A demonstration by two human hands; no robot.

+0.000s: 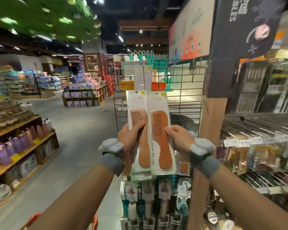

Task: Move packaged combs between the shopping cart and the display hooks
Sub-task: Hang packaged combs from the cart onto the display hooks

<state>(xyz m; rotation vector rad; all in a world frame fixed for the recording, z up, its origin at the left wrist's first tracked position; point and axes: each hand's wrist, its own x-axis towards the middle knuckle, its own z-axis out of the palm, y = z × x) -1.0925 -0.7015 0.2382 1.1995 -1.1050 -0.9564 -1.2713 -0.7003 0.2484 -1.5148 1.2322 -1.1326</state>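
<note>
Our left hand (129, 137) grips a glossy flat comb pack (136, 102), our right hand (180, 137) a second pack (158, 104); brown curved-handled combs (164, 155), black wire grid (186, 90) behind.

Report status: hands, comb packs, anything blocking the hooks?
Both busy: left hand grips left comb pack, right hand grips right comb pack. Packs upright, side by side, before wire grid. A hanging pack sits just above them.

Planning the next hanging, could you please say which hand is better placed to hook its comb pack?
Probably the left hand: the left comb pack tops out just beneath the hanging pack; the right hand holds the right comb pack further aside.
</note>
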